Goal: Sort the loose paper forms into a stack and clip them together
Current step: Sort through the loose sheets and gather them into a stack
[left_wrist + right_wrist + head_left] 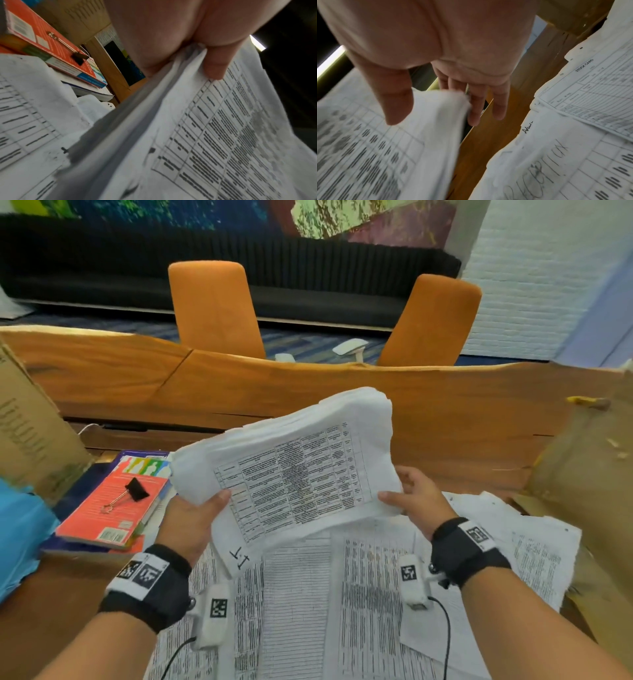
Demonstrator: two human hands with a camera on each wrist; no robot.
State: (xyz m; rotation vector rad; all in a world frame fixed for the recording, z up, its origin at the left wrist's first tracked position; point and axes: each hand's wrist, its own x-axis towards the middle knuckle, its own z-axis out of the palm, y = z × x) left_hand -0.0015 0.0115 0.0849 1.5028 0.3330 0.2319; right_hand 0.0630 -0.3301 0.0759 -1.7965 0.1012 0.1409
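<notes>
I hold a thick stack of printed forms (291, 470) tilted above the table. My left hand (197, 517) grips its left edge, thumb on top of the top sheet (223, 121). My right hand (409, 501) holds the right edge (436, 108), thumb on top and fingers behind and below. More loose forms (325, 594) lie spread flat on the table underneath and to the right (590, 94). A black binder clip (132, 491) lies on a red book (113, 508) at the left, also seen in the left wrist view as the clip (78, 57).
A cardboard box (30, 433) stands at the left and crumpled brown cardboard (582, 467) at the right. Blue plastic (20, 532) lies at the near left. The wooden table (445, 412) ends at the far side, with two orange chairs (215, 306) behind it.
</notes>
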